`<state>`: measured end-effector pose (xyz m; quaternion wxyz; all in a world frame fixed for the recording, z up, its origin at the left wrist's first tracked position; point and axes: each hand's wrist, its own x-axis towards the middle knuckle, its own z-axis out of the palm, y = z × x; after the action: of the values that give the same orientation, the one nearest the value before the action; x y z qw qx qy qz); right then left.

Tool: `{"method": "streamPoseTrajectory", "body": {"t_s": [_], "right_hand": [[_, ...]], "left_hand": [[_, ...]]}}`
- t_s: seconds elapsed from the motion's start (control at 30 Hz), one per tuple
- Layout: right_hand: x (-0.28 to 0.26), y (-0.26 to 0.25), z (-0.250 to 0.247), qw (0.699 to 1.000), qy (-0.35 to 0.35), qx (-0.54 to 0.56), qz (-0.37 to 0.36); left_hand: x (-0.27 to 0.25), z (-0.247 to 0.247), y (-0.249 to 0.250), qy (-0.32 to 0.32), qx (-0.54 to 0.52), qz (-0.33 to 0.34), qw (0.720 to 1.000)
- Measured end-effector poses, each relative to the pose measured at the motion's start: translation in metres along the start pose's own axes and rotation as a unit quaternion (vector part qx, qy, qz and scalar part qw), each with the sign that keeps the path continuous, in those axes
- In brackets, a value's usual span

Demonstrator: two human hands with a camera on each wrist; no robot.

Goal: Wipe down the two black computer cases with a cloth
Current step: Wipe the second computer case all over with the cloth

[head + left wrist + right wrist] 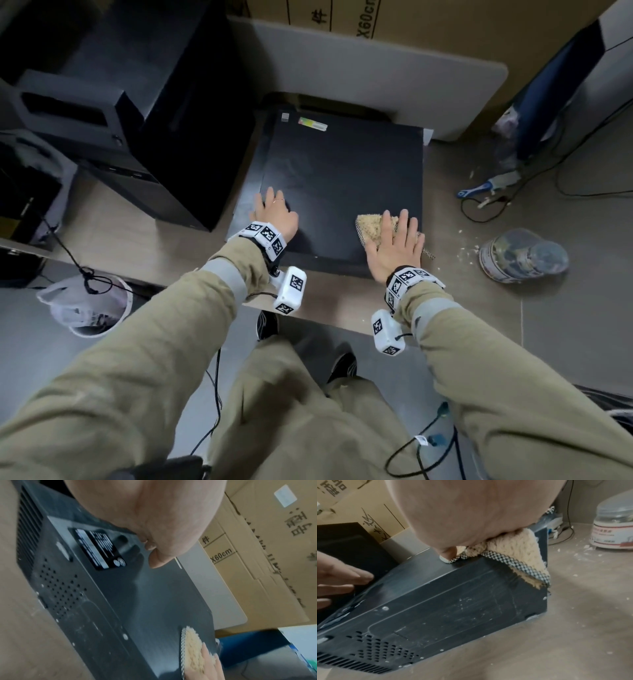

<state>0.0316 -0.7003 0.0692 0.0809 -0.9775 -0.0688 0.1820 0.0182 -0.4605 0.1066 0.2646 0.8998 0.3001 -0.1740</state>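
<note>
Flat black case (342, 192) lies on desk, long axis running away from you. Your right hand (394, 250), fingers straight, presses cloth (371, 228) at its near right corner. Left hand (275, 216), flat and empty, steadies near left. Second case (144, 113) stands left, nearer left hand.

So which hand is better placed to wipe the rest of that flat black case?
Probably the right hand: it already presses the cloth flat on the flat case, while the left hand rests bare on it.
</note>
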Motion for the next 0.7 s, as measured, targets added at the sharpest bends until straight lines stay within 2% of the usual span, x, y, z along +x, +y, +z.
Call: {"method": "streamPoseTrajectory", "body": {"t_s": [0.07, 0.3, 0.43, 0.53, 0.7], "right_hand": [[0.003, -0.019, 0.002, 1.0, -0.003, -0.001, -0.019], [0.012, -0.103, 0.018, 0.985, -0.021, -0.042, -0.167], [0.018, -0.146, 0.025, 0.97, -0.043, -0.055, -0.231], [0.027, -0.177, 0.031, 0.963, -0.052, -0.068, -0.256], [0.045, -0.212, 0.031, 0.957, -0.062, -0.083, -0.27]], "left_hand": [[0.004, -0.012, -0.016, 0.013, -0.012, -0.037, 0.999], [0.003, -0.026, -0.06, 0.01, -0.114, -0.091, 0.989], [0.006, -0.034, -0.098, -0.048, -0.241, -0.105, 0.964], [0.009, -0.043, -0.114, -0.068, -0.338, -0.11, 0.932], [0.016, -0.049, -0.126, -0.081, -0.356, -0.103, 0.925]]}}
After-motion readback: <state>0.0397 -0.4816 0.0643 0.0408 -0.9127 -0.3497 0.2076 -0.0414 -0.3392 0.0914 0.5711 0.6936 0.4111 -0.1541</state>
